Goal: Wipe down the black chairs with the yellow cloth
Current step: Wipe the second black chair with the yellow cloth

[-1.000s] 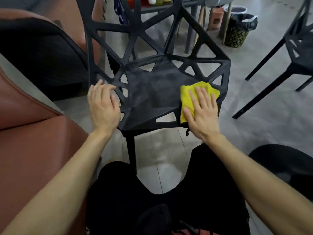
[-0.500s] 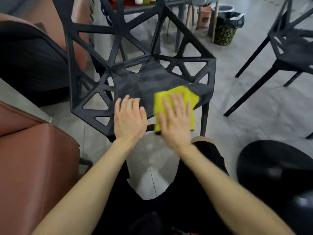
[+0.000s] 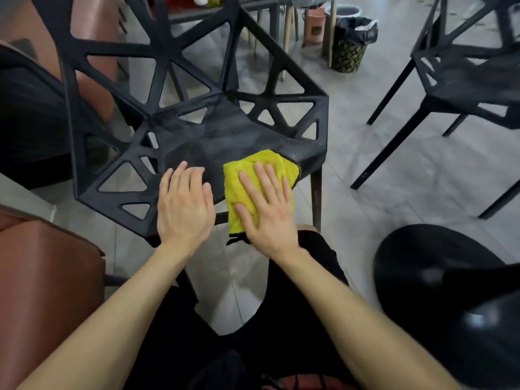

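Hands flat, open: left hand (image 3: 184, 204) on black chair (image 3: 213, 136), right hand (image 3: 267, 209) atop yellow cloth (image 3: 239, 175); brown sofa (image 3: 42, 263) beside, bin (image 3: 349, 49) beyond.

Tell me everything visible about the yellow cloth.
The yellow cloth looks like soft folded microfibre with dark trim at its near and right edges. It lies on the front edge of the black chair, its near end overhanging. The right hand presses it with straight fingers; the left hand rests beside it, apart.

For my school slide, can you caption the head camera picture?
Right hand presses a yellow cloth on a black chair; left hand steadies it.
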Action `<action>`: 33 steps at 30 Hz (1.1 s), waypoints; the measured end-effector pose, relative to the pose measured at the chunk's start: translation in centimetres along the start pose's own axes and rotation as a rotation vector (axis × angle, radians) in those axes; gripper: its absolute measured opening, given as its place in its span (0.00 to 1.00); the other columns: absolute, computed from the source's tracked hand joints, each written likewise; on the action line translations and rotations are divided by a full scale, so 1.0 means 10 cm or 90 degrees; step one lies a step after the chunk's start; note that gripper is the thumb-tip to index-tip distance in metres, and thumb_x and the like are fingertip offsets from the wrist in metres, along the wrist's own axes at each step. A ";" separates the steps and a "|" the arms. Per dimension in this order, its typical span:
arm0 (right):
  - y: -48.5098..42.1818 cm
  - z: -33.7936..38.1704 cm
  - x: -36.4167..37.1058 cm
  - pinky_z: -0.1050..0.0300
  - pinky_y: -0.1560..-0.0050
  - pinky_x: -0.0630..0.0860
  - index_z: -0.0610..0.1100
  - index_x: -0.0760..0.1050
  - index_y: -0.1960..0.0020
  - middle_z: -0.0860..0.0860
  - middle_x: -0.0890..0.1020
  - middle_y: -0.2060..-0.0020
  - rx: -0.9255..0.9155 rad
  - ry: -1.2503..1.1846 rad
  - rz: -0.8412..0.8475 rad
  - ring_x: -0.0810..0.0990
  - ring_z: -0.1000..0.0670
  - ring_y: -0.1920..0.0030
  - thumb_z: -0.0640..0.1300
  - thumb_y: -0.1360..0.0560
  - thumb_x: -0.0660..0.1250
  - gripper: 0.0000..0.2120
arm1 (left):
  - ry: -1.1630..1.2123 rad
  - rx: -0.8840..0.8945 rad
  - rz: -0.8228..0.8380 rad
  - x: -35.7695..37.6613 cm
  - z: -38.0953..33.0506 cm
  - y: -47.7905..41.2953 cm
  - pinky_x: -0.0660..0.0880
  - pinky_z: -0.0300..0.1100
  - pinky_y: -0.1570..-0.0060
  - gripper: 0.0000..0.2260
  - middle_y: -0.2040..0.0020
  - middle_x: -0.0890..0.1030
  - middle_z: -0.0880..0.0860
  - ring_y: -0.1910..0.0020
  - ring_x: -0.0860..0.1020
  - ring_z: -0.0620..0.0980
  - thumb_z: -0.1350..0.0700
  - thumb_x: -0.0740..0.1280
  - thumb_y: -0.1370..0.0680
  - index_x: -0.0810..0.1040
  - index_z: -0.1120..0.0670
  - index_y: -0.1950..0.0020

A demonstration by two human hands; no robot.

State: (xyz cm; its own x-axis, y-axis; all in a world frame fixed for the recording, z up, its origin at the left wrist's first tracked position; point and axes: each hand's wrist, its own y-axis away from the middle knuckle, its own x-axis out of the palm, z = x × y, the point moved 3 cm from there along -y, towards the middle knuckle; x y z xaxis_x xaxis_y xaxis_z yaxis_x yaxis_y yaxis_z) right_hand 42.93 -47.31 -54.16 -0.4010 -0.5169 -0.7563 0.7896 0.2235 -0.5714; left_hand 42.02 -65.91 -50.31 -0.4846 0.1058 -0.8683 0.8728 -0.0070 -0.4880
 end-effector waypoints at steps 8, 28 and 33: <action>-0.69 -0.67 -0.39 0.39 0.17 0.47 0.48 0.63 0.17 0.44 0.56 0.15 0.289 0.064 0.017 0.48 0.42 0.15 0.56 0.13 0.56 0.27 | 0.004 0.000 -0.001 0.02 0.01 0.00 0.58 0.56 0.17 0.18 0.29 0.79 0.55 0.20 0.68 0.56 0.53 0.55 0.12 0.73 0.57 0.27; -1.14 -0.36 -0.11 0.46 0.16 0.49 0.54 0.60 0.16 0.50 0.59 0.16 -0.044 0.057 0.389 0.54 0.48 0.16 0.62 0.16 0.49 0.30 | -0.042 0.003 0.011 0.02 0.00 0.00 0.60 0.56 0.17 0.22 0.26 0.77 0.58 0.20 0.69 0.57 0.52 0.53 0.13 0.71 0.60 0.22; -2.35 -0.60 0.59 0.44 0.16 0.42 0.52 0.46 0.13 0.49 0.45 0.14 -0.047 0.140 0.515 0.43 0.47 0.15 0.60 0.13 0.46 0.31 | -0.049 -0.009 0.042 -0.02 -0.07 0.01 0.60 0.55 0.17 0.23 0.25 0.77 0.55 0.19 0.68 0.55 0.51 0.53 0.12 0.70 0.58 0.20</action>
State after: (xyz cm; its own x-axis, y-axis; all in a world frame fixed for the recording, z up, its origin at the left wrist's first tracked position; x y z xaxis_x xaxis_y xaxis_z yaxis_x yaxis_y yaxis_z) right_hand 19.26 -50.64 -47.08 0.1880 -0.0024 -0.9822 0.8433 0.5130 0.1602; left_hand 42.23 -65.27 -50.08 -0.4283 0.0286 -0.9032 0.9036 0.0023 -0.4284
